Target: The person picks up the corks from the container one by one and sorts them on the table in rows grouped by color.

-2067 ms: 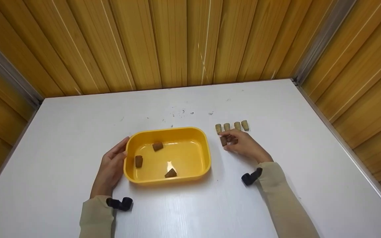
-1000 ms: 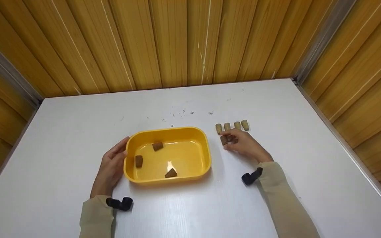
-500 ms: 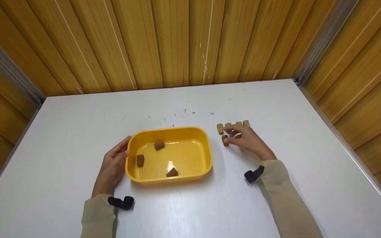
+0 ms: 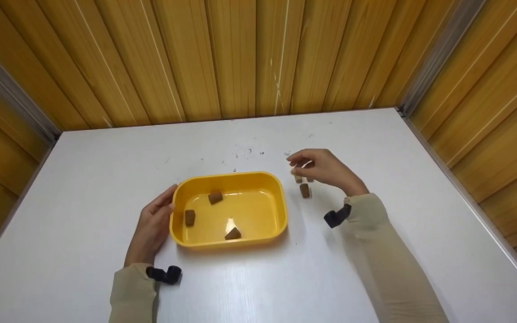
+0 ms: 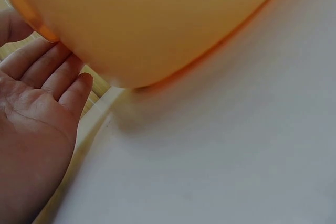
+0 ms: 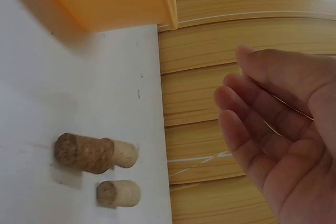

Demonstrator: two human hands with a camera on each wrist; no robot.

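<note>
Three brown corks (image 4: 215, 198) lie inside one yellow tub (image 4: 249, 208); the left hand (image 4: 152, 222) touches its side, fingers extended. One brown cork outside (image 4: 304, 190) points lengthwise away from the person, near two visible pale corks (image 6: 127, 193). The right hand (image 4: 323, 167) hovers, thumb and fingers apart.

Right of the tub (image 4: 258, 184) sits a cork (image 4: 304, 190), others (image 4: 298, 178) seemingly behind.

- You have one tub (image 4: 256, 211)
- Inside it, three brown corks (image 4: 215, 198)
- Right of it, you see one brown cork (image 4: 304, 190), at least two pale corks (image 6: 128, 193)
- You wear two wrist cameras (image 4: 337, 216)
</note>
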